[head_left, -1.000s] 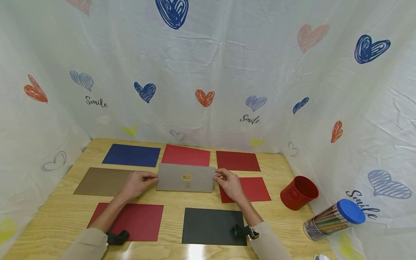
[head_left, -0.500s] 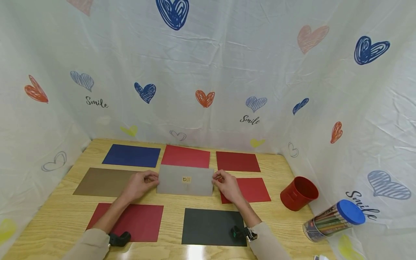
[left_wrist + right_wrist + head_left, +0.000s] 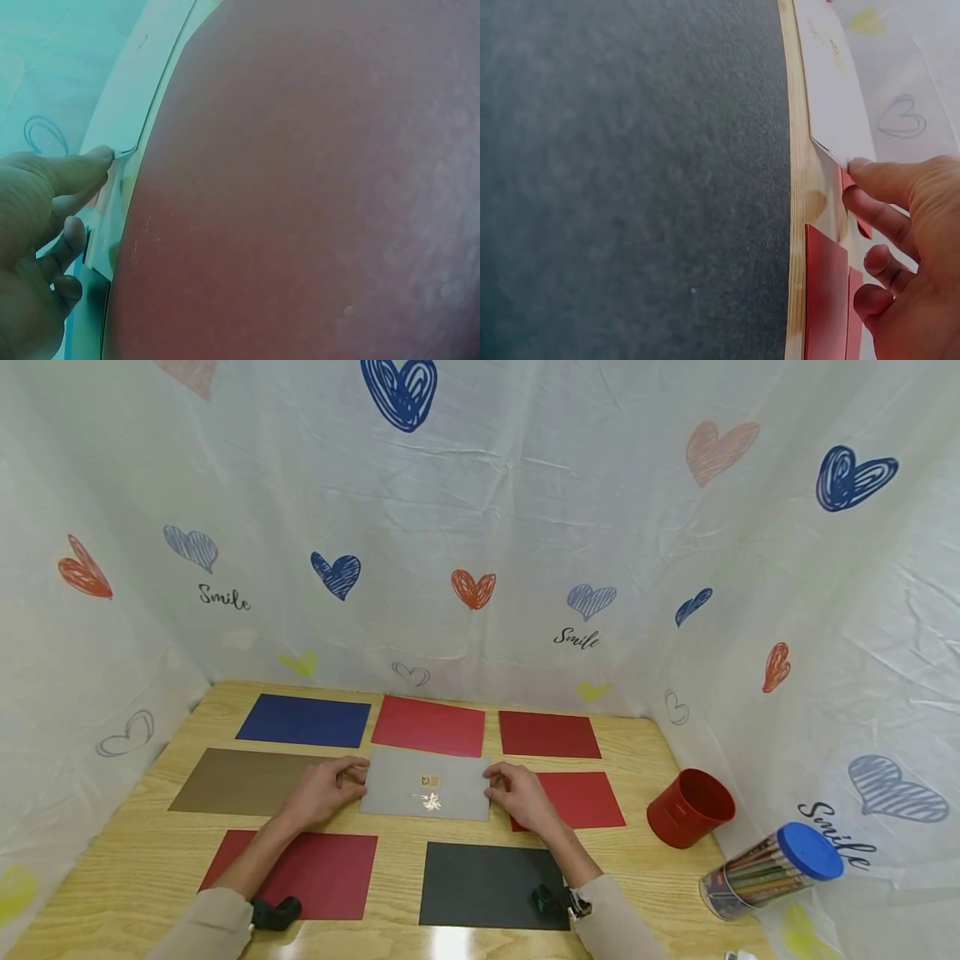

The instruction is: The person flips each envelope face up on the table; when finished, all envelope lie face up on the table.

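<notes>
A pale grey, flat paper card with a small gold square print and a shiny gold mark lies between both hands at the table's middle. The left hand pinches its left edge between thumb and fingers. At the opposite short edge, the right hand pinches a corner. Seen from the right wrist, the card shows a thin layered edge at the thumb tip. In the left wrist view, thumb and forefinger meet at the corner of the card.
Around it lie a blue sheet, a brown sheet, a black sheet and several red sheets, including one at lower left. A red cup and a blue-lidded pencil tub stand at right. A heart-printed curtain encloses the table.
Both hands have tipped the card to a flatter slant and drawn it slightly nearer. A bright gold glint now shows on its face, and more of the pink-red sheet behind is visible.
</notes>
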Demonstrator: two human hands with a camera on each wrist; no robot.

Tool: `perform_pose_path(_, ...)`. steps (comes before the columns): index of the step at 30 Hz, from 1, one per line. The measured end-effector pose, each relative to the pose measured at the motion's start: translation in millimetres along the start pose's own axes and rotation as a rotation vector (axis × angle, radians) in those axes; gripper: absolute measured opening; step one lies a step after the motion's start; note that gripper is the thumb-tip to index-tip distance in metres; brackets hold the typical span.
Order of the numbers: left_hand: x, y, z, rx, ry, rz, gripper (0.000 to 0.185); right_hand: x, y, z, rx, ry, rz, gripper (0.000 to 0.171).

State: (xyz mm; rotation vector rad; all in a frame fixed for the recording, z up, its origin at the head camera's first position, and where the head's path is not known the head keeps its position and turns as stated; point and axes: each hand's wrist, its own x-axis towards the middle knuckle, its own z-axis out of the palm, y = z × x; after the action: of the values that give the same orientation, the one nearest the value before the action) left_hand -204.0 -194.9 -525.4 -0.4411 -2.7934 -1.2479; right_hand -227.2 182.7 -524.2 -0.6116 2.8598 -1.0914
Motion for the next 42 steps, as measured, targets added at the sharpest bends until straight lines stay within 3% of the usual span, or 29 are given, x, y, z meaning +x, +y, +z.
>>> perform_pose_path(8, 0.0, 0.7, 1.2, 0.018, -0.046, 0.024, 0.039, -0.8, -1.2, 1.2, -0.027, -0.020, 0.010, 0.024)
perform_pose_path(24, -2.1, 0.4, 0.9, 0.032, -0.045, 0.036, 0.037, -1.4, -4.1, 1.2, -0.044, -0.019, -0.020, 0.024)
perform_pose_path(33, -1.2, -2.9, 2.7, 0.051, -0.011, 0.057, 0.035, -1.1, -2.5, 2.7, -0.042, -0.015, -0.022, 0.023)
perform_pose_path(42, -0.5, -3.3, 0.6, 0.083, -0.044, 0.042, 0.038, -1.3, -3.0, 4.1, -0.041, -0.031, -0.038, 0.022)
